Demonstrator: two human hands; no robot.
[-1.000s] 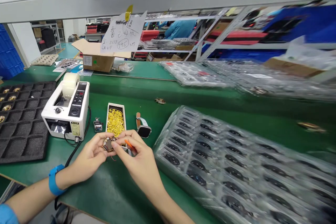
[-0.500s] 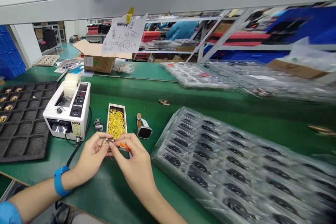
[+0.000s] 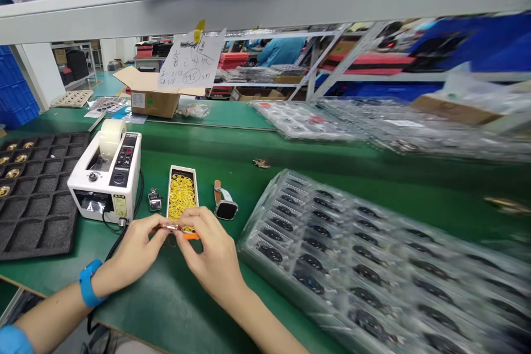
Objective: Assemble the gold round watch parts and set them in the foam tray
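Observation:
My left hand (image 3: 136,249) and my right hand (image 3: 209,257) meet over the green bench, both pinching a small round metal part (image 3: 171,227) between their fingertips. An orange tool (image 3: 189,235) shows under my right fingers. Just behind my hands lies a narrow white box of yellow rings (image 3: 181,194). A blue band sits on my left wrist.
A white tape dispenser (image 3: 107,174) stands to the left, beside a black foam tray (image 3: 35,199) with several gold parts. A small counter (image 3: 154,199) and a smartwatch (image 3: 225,205) flank the box. Stacked clear blister trays (image 3: 373,254) fill the right. A cardboard box (image 3: 154,98) sits behind.
The part has been turned from face-up to edge-on between my fingers. Both hands have shifted slightly left and lower in the view.

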